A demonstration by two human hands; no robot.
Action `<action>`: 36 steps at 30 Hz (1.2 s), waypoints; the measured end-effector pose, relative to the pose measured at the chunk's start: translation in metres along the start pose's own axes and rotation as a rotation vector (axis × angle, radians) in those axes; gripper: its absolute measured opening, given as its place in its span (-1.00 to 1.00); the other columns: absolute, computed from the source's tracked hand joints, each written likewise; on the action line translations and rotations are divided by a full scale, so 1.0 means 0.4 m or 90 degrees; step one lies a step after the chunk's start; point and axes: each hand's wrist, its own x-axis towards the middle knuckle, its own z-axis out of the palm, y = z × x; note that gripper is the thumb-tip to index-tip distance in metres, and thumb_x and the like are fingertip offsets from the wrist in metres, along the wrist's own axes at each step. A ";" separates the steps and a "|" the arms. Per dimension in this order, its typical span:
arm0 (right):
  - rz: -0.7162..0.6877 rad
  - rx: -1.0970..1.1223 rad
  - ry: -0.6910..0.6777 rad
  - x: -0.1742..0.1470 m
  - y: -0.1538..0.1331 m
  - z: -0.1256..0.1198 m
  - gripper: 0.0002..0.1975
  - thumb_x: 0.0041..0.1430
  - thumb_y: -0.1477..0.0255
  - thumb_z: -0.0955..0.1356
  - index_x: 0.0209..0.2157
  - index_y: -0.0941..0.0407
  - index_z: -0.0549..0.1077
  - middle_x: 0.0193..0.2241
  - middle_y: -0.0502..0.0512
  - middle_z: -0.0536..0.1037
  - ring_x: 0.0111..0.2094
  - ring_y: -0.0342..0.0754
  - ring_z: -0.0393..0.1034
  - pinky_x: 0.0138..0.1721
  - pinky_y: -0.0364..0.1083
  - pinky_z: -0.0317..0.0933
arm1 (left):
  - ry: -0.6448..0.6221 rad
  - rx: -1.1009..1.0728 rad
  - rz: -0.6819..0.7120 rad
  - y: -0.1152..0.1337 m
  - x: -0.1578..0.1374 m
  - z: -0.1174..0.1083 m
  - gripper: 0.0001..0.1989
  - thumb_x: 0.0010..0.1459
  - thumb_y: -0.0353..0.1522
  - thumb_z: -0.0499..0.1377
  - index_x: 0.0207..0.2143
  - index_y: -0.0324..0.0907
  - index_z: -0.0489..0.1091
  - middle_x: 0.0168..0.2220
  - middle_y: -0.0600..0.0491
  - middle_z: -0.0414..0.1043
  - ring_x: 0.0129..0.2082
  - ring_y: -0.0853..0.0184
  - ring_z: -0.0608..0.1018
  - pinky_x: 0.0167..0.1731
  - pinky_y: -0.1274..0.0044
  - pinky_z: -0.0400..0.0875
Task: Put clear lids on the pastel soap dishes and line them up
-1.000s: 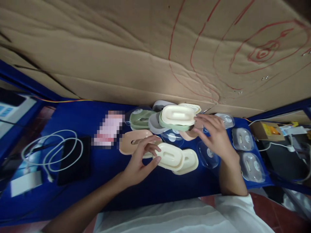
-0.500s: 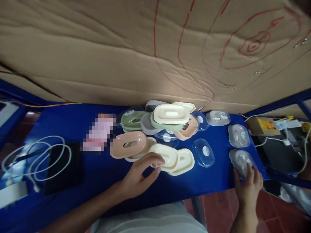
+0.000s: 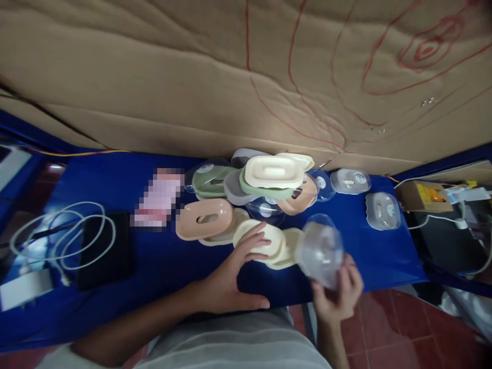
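Progress mixed: some lidded, some bare

From the left, a peach dish (image 3: 188,224) lies uncovered. Our left hand (image 3: 232,282) spreads open, gripping nothing, its fingers over a cream dish (image 3: 246,229); we cannot tell whether they touch. Behind is a mostly bare pile (image 3: 274,180). Our right hand (image 3: 342,291) clasps a grey dish (image 3: 320,253), too blurred to judge its lid. Farther right, two lidded dishes (image 3: 381,219) look done; the bare ones seem left.
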 end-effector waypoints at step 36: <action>-0.128 0.491 -0.306 0.212 -0.201 0.168 -0.48 0.47 0.14 0.41 0.30 0.13 0.50 0.02 0.24 0.71 0.15 0.14 0.61 0.43 0.31 0.29 | 0.120 0.070 0.159 0.028 0.015 -0.105 0.30 -0.12 -0.03 0.64 0.54 0.17 0.01 0.41 -0.24 0.32 0.38 -0.20 0.47 0.27 -0.06 0.50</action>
